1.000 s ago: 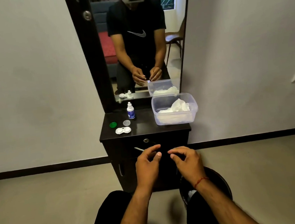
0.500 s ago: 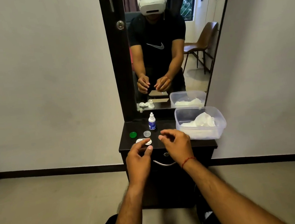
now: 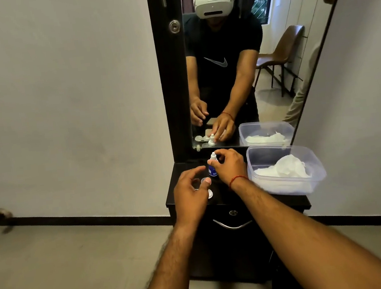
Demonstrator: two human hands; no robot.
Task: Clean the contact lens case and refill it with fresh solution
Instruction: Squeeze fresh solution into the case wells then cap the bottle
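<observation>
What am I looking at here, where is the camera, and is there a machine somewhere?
There is no machine here: a person works with two bare hands. The one camera sits on the person's head and looks forward and down, so both forearms reach in from below. The mirror shows the same person from the front, wearing that headset. On the dark cabinet top stands a clear plastic tub with white tissue inside. The right hand has its fingers curled round a small upright bottle with a white cap and a blue label. The left hand hovers beside it with loosely curled fingers and seems to hold nothing. It covers most of the white lens case, so only an edge peeks out.
</observation>
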